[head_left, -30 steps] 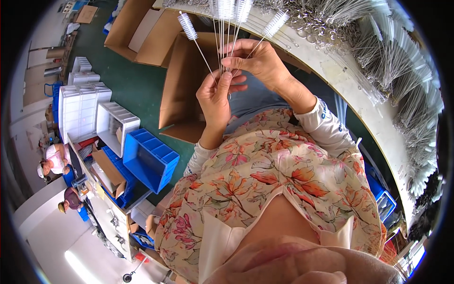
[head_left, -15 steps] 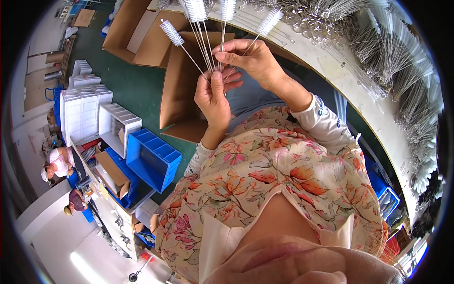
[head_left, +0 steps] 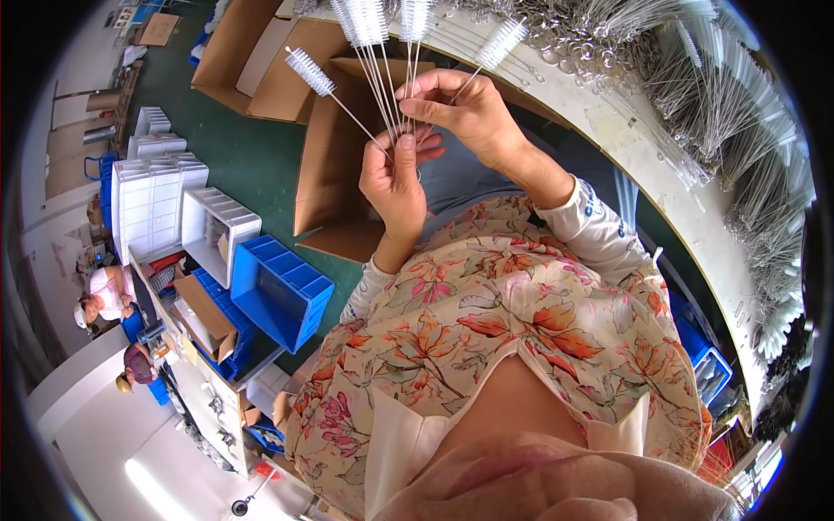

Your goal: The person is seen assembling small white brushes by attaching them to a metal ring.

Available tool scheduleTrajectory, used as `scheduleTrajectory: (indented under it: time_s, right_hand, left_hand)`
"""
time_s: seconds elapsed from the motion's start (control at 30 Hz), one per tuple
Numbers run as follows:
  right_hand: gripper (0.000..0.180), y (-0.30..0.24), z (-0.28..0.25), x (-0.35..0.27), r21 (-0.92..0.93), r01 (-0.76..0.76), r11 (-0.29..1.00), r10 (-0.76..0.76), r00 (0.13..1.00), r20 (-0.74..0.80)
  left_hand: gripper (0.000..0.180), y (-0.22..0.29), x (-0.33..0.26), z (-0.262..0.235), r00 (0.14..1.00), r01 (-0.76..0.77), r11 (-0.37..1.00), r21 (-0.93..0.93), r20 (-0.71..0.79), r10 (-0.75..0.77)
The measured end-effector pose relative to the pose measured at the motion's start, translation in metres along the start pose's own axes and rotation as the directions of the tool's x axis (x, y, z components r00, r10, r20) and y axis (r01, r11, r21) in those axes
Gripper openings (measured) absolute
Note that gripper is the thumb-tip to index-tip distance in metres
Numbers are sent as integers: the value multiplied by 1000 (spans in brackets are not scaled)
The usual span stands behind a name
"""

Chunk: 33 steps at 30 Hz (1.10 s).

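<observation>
Left hand (head_left: 395,187): closed around the lower wire stems of a fanned bunch of white-bristled brushes (head_left: 360,24), with the thumb laid across the stems and the heads up, away from the body. Right hand (head_left: 478,117): part-closed, with thumb and forefinger curled together at the middle stems; cannot tell whether pinched on one stem, on several, or merely touching. One brush (head_left: 310,72) splayed to the left; another brush (head_left: 501,43) leaning right, past the right fingers; remainder in closer clusters between.

For good handling, by judgement: press the left thumb firmly enough to fix the stems, but without bending the wire. Separate by the stem rather than the bristles, to avoid crushing or tangling. Move one stem at a time. Spread crowded heads for a clear view of each. Check for crossed stems at the left grip.

Behind the hands: open cardboard box (head_left: 326,191). To the right: pale worktable (head_left: 608,122), with heaped loose brushes (head_left: 704,95) and small metal rings (head_left: 569,54). Farther left, beyond green floor (head_left: 261,161): blue crate (head_left: 300,269) near white crate (head_left: 221,204).
</observation>
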State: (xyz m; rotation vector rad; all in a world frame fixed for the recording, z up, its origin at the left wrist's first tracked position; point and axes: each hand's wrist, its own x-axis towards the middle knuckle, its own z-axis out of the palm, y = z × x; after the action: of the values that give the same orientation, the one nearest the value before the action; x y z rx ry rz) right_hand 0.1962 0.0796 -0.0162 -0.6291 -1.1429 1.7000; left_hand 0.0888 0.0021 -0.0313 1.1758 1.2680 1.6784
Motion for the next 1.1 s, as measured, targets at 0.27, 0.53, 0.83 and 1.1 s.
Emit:
scheduleTrajectory:
  time_s: [0.27,0.53,0.83,1.1]
  right_hand:
    - [13,-7,1,-3,54,-44,998,43,999,14]
    - [19,-13,3,-5,75,-144,987,141,989,44]
    - [15,-4,-4,-2,71,-108,992,100,990,104]
    - [16,2,3,1,124,31,992,-9,984,-180]
  left_hand:
    - [21,4,-1,1,1000,17,1000,-15,7,-17]
    - [22,4,1,0,1000,27,999,-38,-13,-27]
    - [17,2,6,-4,990,53,992,-118,-124,-67]
    - [30,-12,16,-29,894,188,528,-828,-78,-440]
